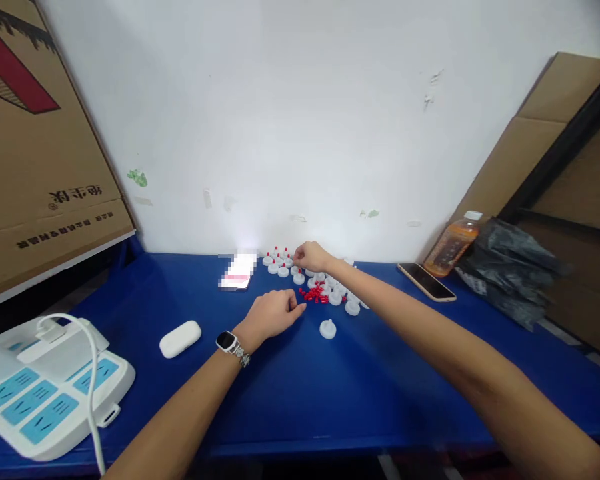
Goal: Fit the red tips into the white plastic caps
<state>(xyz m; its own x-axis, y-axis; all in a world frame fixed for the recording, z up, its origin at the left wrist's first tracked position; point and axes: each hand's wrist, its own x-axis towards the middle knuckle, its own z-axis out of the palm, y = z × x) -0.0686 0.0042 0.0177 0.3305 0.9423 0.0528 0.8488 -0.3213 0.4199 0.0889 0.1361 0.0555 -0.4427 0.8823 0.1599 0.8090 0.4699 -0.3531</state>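
Note:
My right hand (312, 256) reaches to the back of the table, its thumb and fingers pinched together among white round caps; whatever is in the pinch is too small to make out. Around its fingertips stand several white caps with red tips (273, 267). Under and beside my right wrist are more white caps without red tips (335, 297). A pile of small red tips (316, 293) lies in front of them. Left of that pile, my left hand (273, 313) rests low, fingers curled under and thumb pointing at the pile; its palm is hidden. One white cap (328, 329) sits apart, nearer me.
On the blue table (290, 407) lie a lit phone (240, 270), a white case (180, 339) and a power strip (55, 393) with a white cable. At right are another phone (427, 282), an orange drink bottle (453, 245) and a dark plastic bag (510, 267).

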